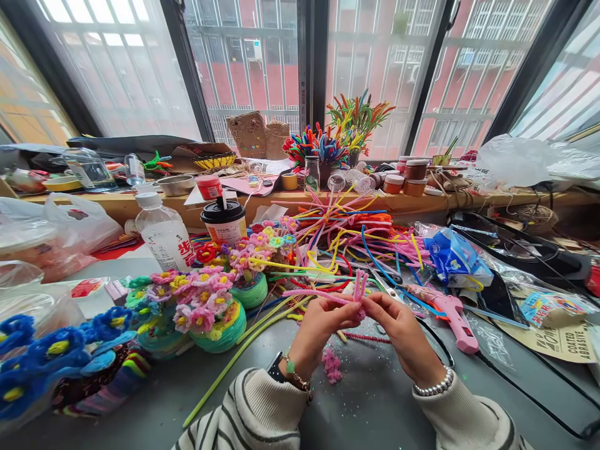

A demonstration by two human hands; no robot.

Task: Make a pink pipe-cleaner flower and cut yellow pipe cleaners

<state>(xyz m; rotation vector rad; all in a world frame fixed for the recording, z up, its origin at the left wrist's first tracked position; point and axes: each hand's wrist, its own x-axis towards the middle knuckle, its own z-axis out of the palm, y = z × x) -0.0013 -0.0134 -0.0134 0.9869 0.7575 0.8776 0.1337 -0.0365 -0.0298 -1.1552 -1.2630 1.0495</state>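
Both hands meet over the grey table, closed on a pink pipe cleaner [360,286] bent into upright loops. My left hand [323,328] pinches it from the left, where a long straight end runs out past the fingers. From the right, the thumb and fingertips of my right hand [396,328] grip the same bent part. Below them on the table lies a small curled pink pipe-cleaner piece [332,365]. Behind the hands are scissors [387,284], partly covered, and to the right a pink glue gun [447,312] lies on its side.
Pots of pipe-cleaner flowers [206,306] crowd the left, near a water bottle [162,234] and a lidded cup [224,222]. A heap of loose pipe cleaners [347,228] lies behind the hands. A blue packet [454,256] is at right. The glue gun's black cord [525,387] crosses the table.
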